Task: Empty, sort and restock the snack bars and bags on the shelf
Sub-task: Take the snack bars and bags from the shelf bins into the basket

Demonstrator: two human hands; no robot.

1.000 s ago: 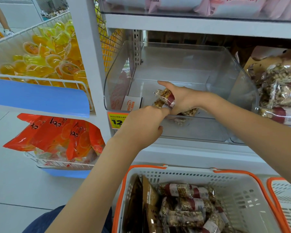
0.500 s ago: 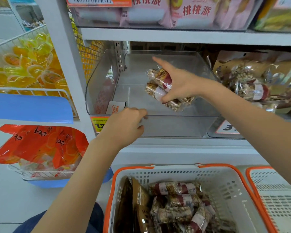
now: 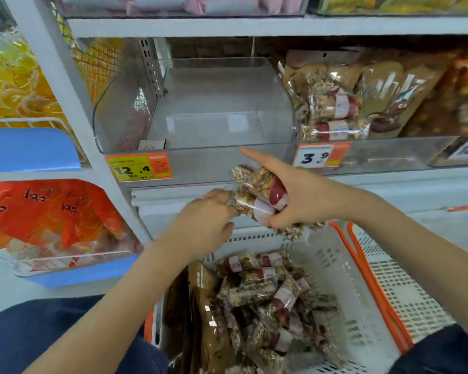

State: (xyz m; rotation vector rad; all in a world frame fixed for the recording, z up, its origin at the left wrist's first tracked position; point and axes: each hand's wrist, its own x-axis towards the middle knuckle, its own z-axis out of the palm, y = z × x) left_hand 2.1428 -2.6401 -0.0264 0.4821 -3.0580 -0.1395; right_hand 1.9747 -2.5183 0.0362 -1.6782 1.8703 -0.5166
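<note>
My right hand (image 3: 305, 198) grips a few clear-wrapped nut snack bars (image 3: 260, 193) with red and white labels, its index finger stuck out straight. They hang in front of the shelf edge, above the white basket (image 3: 333, 268). My left hand (image 3: 203, 222) pinches the left end of the lower bar. The clear shelf bin (image 3: 195, 109) behind holds only a small card. Several more bars (image 3: 262, 290) and brown bags (image 3: 200, 306) lie in the basket.
A neighbouring bin holds nut bars (image 3: 333, 109) and brown bags (image 3: 395, 90). Price tags 12.4 (image 3: 138, 167) and 3.9 (image 3: 319, 155) sit on the bin fronts. A second white basket (image 3: 405, 290) stands right. Orange packets (image 3: 49, 211) and yellow jelly cups (image 3: 14, 85) fill racks left.
My right hand has drawn the bars out of the clear bin and down over the basket. My left hand left the bin's front rim and took hold of the lower bar.
</note>
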